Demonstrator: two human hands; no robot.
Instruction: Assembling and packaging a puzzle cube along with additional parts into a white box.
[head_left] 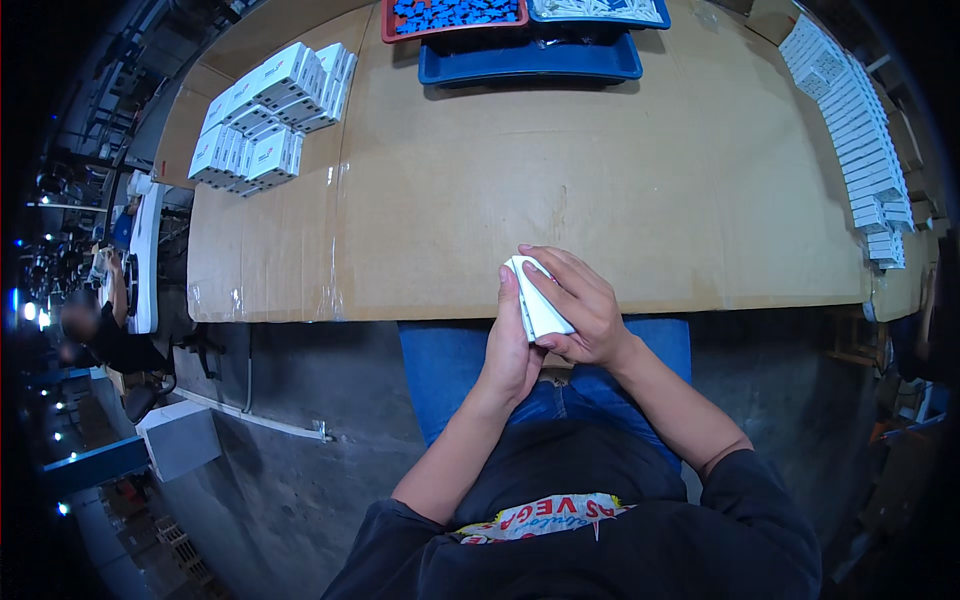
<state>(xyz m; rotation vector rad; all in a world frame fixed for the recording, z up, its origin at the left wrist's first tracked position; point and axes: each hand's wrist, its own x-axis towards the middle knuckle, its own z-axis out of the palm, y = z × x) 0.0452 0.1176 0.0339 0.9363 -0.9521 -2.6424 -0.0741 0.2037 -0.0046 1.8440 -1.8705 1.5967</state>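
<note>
White card or plastic, I cannot tell which, shows between the fingers (541,277): a small box (546,316) pressed between both palms at the near edge of the desk (600,200), above the lap. The right hand (588,315) lies over its right side, fingers close together and bent across it, thumb low near the bottom end. The left hand (508,352) cups the other side, thumb laid straight along it; its other fingers are hidden underneath, so I cannot tell how they sit. Squeezed from two sides, the box probably stays steady without resting on anything, and holding it close to the body likely spares the arms.

Beyond the hands, bare brown cardboard covers the desk, perhaps to protect its top. At the far edge a blue tray (530,72) stands in front of a red tray (388,28) of blue pieces (450,14) and another tray (600,23) of white pieces (590,8), presumably apart so the kinds do not mix. Boxes in a stack (265,115) fill the far left; a row (850,130) lines the right side, packed tight, probably to save room.
</note>
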